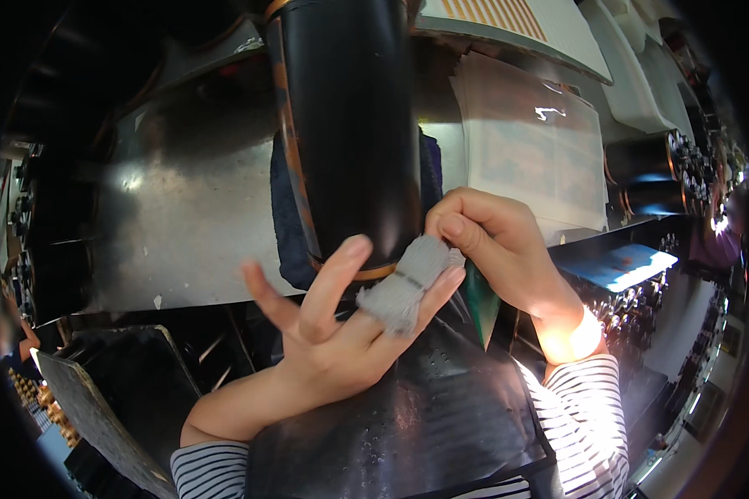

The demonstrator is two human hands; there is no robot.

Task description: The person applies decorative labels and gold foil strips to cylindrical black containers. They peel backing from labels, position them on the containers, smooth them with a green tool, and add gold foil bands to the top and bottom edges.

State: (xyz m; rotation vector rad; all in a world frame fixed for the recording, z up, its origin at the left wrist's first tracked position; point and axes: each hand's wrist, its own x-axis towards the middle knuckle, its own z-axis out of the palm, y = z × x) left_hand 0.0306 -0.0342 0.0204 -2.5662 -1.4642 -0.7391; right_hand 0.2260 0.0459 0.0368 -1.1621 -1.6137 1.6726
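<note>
A grey bundle of fine strands (401, 284), with a dark band round its middle, lies across the fingers of my left hand (337, 337). That hand holds it between its fingers, while other fingers of the hand stretch up and apart, slightly blurred. At the upper end of the bundle, the thumb and forefinger of my right hand (495, 245) are pinched together; what exactly lies between the tips is hidden. Just beyond both hands a large glossy black cylinder (354, 125) with copper-brown edging lies on a dark blue cloth (290, 224).
Under the cloth is a grey metal tabletop (200, 191). Translucent sheets (533, 154) lie to the right, with a striped board (520, 29) behind them. Further right are smaller black cylinders (645, 158). A green pointed piece (481, 303) hangs below my right hand. A black apron (408, 407) covers my lap.
</note>
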